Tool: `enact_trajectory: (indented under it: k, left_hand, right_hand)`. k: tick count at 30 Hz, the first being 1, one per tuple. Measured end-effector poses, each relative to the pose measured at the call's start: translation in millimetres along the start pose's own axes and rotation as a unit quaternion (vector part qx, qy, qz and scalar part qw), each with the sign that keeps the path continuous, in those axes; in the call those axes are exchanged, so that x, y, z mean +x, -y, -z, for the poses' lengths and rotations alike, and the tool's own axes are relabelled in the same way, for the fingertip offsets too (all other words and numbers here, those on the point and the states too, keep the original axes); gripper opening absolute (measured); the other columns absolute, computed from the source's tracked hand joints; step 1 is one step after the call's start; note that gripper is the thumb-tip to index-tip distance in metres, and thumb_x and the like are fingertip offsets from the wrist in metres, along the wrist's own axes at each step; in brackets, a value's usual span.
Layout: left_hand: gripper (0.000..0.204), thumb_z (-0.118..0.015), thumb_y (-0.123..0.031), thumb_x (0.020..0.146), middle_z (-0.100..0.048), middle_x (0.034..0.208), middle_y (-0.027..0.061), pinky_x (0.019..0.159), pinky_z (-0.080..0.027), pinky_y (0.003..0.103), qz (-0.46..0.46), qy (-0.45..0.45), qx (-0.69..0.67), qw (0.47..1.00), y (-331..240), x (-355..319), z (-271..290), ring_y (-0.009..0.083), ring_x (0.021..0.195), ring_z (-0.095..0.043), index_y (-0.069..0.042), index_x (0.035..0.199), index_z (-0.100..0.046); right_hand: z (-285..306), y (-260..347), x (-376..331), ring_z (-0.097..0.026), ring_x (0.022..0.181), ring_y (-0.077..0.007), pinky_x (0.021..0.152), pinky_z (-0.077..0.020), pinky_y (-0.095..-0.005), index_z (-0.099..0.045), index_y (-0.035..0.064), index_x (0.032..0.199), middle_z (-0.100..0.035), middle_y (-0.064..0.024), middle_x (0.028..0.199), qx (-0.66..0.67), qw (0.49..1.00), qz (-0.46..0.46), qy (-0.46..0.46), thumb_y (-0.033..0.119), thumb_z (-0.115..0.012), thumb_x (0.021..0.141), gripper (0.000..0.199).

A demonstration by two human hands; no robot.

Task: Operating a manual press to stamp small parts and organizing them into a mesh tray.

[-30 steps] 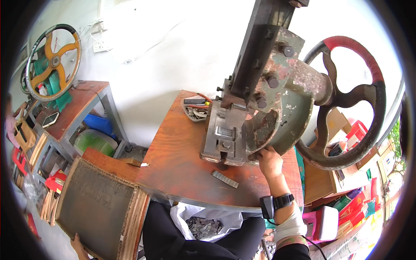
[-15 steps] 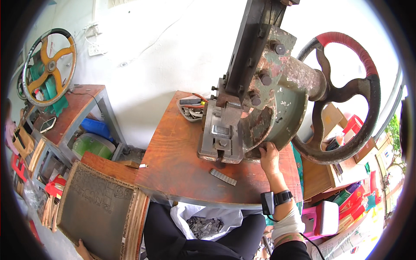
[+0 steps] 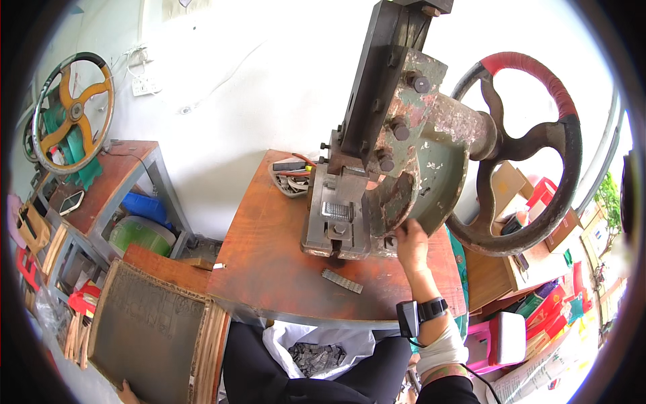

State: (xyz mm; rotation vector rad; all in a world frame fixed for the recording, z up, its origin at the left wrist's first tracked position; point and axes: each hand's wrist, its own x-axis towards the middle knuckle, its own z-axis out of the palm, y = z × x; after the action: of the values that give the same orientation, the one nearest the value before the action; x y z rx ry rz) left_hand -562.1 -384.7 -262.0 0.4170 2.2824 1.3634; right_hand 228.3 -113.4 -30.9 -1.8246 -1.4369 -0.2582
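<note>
Left grip (image 3: 126, 392): fingertips only, at the lower edge of a dark framed board (image 3: 149, 337); most of the hand is out of view, so whether it is spread or pinching cannot be told. Board lies mainly beyond this grip and to its right.

Phone (image 3: 72, 202): well beyond the left grip, to its left.

Tray (image 3: 286, 194), tools inside: on the table (image 3: 262, 249), left of the right grip and farther off.

Sack (image 3: 278, 345), holding metal scraps (image 3: 316, 360): left of the right grip, toward the person.

Plate (image 3: 336, 211), ribbed metal: in the press bed, left of the right grip and slightly beyond.

Strip (image 3: 342, 281), metal: flat on the table, left of the right grip and nearer the person, untouched.

Press (image 3: 431, 168): rises beyond the right grip, its curved frame meeting the fingertips.

Right grip (image 3: 412, 246): fingers bent at the frame's lower edge; whether they pinch anything cannot be told.

Handwheel (image 3: 568, 182): right of the right grip, apart from it.

Changed: the view has shifted slightly; wheel and strip keep their places. Judged: press work at a standstill.
</note>
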Motion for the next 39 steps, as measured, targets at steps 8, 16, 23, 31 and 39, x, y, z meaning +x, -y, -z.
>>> enact_trajectory:
  k: [8, 16, 23, 31, 39]
  left_hand:
    - [0.048, -0.056, -0.014, 0.088, -0.056, 0.12, 0.0215, 0.092, -0.046, 0.038, -0.006, -0.047, -0.076, 0.996, 9.1, 1.5, -1.3, 0.0295, 0.106, -0.057, 0.009, 0.128, -0.043]
    - [0.035, -0.061, -0.015, 0.084, -0.065, 0.1, 0.0137, 0.078, -0.049, 0.035, 0.044, -0.042, -0.185, 0.981, -7.5, -42.3, -7.3, 0.0234, 0.088, -0.061, 0.007, 0.111, -0.058]
    - [0.029, -0.06, -0.004, 0.082, -0.065, 0.096, 0.0129, 0.073, -0.05, 0.034, 0.029, -0.104, -0.18, 0.978, -65.2, -67.1, -11.6, 0.0211, 0.08, -0.063, 0.008, 0.109, -0.058]
    - [0.044, -0.052, 0.004, 0.066, -0.06, 0.092, 0.012, 0.071, -0.053, 0.032, -0.041, 0.006, -0.346, 0.937, -151.2, -95.0, 13.0, 0.0216, 0.077, -0.059, 0.002, 0.11, -0.051]
    - [0.048, -0.049, 0.005, 0.062, -0.059, 0.091, 0.0063, 0.074, -0.053, 0.034, -0.15, 0.001, -0.408, 0.901, -206.2, -125.0, 22.9, 0.0185, 0.078, -0.058, -0.003, 0.109, -0.052]
  right_hand:
    - [8.7, -5.6, 50.7, -0.049, 0.056, -0.01, 0.048, -0.0401, -0.0248, -0.058, 0.0012, 0.09, -0.055, -0.0026, 0.072, 0.401, 0.881, -0.14, -0.208, 0.002, -0.059, 0.089, 0.001]
    - [-1.1, -65.7, 80.4, -0.061, 0.076, -0.0182, 0.066, -0.0509, -0.0297, -0.065, -0.0052, 0.103, -0.068, -0.0115, 0.094, 0.25, 0.932, -0.13, -0.227, 0.032, -0.066, 0.088, 0.04]
    - [-4.1, -110.2, 90.9, -0.062, 0.076, -0.0119, 0.063, -0.0498, -0.0247, -0.062, -0.0007, 0.113, -0.067, -0.0057, 0.093, 0.384, 0.891, -0.171, -0.17, 0.027, -0.062, 0.092, 0.034]
    - [8.2, -98.1, 83.5, -0.061, 0.077, -0.0098, 0.066, -0.0484, -0.0234, -0.062, 0.0002, 0.113, -0.066, -0.0036, 0.093, 0.38, 0.9, -0.167, -0.131, 0.028, -0.064, 0.09, 0.037]
    - [-6.4, -89.7, 89.8, -0.063, 0.078, -0.0134, 0.068, -0.0508, -0.0264, -0.064, -0.0049, 0.11, -0.068, -0.0072, 0.095, 0.294, 0.919, -0.155, -0.213, 0.035, -0.066, 0.087, 0.046]
